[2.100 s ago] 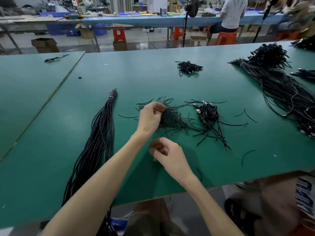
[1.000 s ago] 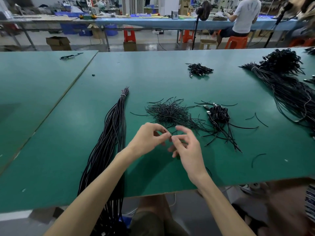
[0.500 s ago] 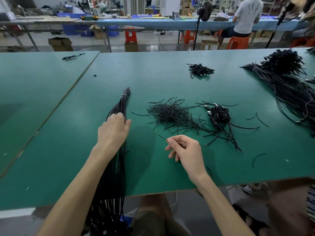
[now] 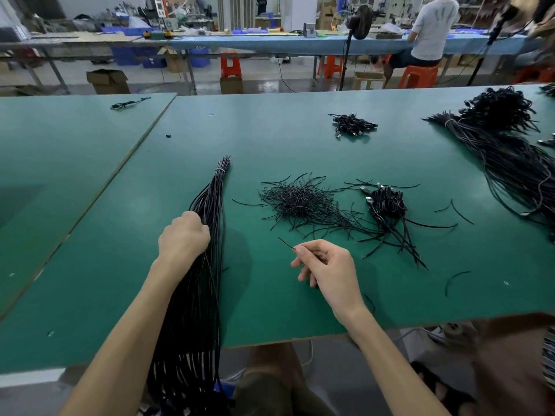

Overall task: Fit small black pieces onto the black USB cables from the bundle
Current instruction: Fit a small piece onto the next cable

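Green desk (image 4: 300, 139) in front, second green desk (image 4: 60, 139) butted against its left side. Beyond them a long blue-topped desk (image 4: 270, 43) crowded with clutter. Person in a grey shirt (image 4: 432, 28) sits at it, back to camera, on an orange stool (image 4: 417, 76). More orange stools (image 4: 230, 66) under that desk. Open cardboard box (image 4: 108, 81) on the floor at left, smaller box (image 4: 368, 80) near the seated person. Black fan on a stand (image 4: 359, 18). Blue bins (image 4: 132, 57) under the far desk.
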{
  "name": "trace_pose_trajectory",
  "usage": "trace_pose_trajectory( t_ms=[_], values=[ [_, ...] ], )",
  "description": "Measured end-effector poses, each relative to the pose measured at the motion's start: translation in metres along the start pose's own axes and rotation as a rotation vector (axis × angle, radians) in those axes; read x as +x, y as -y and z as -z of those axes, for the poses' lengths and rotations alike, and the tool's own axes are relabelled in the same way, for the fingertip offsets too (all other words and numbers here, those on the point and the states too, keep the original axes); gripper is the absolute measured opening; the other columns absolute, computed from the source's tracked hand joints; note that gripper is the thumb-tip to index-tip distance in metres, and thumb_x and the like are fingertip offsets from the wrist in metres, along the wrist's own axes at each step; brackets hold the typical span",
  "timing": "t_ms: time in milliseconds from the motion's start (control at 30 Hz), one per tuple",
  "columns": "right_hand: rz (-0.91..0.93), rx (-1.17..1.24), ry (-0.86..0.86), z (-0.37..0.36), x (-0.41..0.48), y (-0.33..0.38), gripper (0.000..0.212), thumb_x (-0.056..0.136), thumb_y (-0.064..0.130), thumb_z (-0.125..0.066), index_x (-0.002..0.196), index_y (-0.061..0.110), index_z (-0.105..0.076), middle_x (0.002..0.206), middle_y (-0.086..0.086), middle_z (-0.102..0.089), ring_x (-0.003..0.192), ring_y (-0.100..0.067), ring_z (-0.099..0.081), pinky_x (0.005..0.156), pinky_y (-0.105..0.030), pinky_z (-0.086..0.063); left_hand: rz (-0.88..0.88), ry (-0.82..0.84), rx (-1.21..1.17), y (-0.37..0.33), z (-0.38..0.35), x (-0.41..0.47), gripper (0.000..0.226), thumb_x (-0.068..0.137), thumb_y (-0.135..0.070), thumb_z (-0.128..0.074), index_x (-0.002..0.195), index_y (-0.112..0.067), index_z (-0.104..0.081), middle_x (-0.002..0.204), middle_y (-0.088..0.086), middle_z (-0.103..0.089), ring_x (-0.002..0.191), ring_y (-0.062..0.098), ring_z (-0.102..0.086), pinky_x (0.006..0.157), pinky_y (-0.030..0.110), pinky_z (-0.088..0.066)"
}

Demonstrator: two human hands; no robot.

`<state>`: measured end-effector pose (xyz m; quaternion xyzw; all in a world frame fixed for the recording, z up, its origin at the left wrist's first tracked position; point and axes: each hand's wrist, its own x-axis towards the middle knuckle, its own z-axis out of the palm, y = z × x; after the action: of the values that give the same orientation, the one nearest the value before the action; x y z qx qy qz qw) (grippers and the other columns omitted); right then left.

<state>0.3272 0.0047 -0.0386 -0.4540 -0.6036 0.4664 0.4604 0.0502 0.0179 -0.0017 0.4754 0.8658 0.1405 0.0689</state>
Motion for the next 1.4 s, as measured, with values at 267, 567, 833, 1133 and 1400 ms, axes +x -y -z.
trace_pose_trajectory(
  t_ms=[267,567,833,1133,1400],
  values=[
    [-0.078,0.095,0.025,0.001,0.004,0.003,0.072,0.104,0.028,-0.060,0.161,0.030,-0.017,0.133,0.013,-0.067,0.092,-0.015,-0.076,0.091,-0.033,-0.057,0.044,0.012,-0.336,0.003,0.000,-0.008,0.024,0.099,-0.029,-0.049,0.087,-0.008,-0.054,0.079,0.005,-0.058,0.069,0.021,-0.050,0.057,0.035,-0.033],
    [0.004,0.018,0.103,-0.001,0.002,0.006,0.056,0.104,0.023,-0.060,0.156,0.017,-0.040,0.131,0.010,-0.067,0.099,-0.012,-0.075,0.083,-0.029,-0.060,-0.154,0.068,-0.695,-0.015,0.019,-0.039,0.027,0.080,-0.036,-0.056,0.069,-0.011,-0.053,0.050,-0.015,-0.039,0.050,0.011,-0.034,0.061,0.030,-0.030],
    [0.068,-0.081,0.303,-0.003,-0.001,0.007,0.046,0.097,0.052,-0.055,0.127,0.020,-0.069,0.103,0.010,-0.079,0.090,-0.010,-0.075,0.087,-0.019,-0.053,-0.384,0.128,-0.908,-0.046,0.001,-0.044,0.015,0.093,-0.023,-0.072,0.082,-0.013,-0.070,0.069,-0.005,-0.059,0.061,0.004,-0.048,0.057,0.015,-0.039],
    [-0.039,-0.162,0.430,-0.001,0.002,0.009,0.066,0.093,0.045,-0.073,0.150,0.028,-0.042,0.112,0.022,-0.075,0.108,-0.011,-0.067,0.109,-0.040,-0.047,-0.515,0.271,-0.809,-0.054,-0.039,-0.055,0.014,0.099,-0.027,-0.067,0.103,-0.017,-0.075,0.085,0.012,-0.070,0.070,0.012,-0.058,0.071,0.030,-0.049],
    [-0.027,0.159,0.298,0.002,0.002,0.008,0.038,0.100,0.015,-0.067,0.135,0.018,-0.053,0.085,-0.001,-0.075,0.080,-0.012,-0.067,0.081,-0.022,-0.052,-0.566,0.172,-0.655,-0.051,-0.043,-0.059,0.026,0.094,-0.032,-0.072,0.119,-0.025,-0.077,0.106,-0.001,-0.064,0.097,0.013,-0.061,0.090,0.024,-0.046]
  ],
)
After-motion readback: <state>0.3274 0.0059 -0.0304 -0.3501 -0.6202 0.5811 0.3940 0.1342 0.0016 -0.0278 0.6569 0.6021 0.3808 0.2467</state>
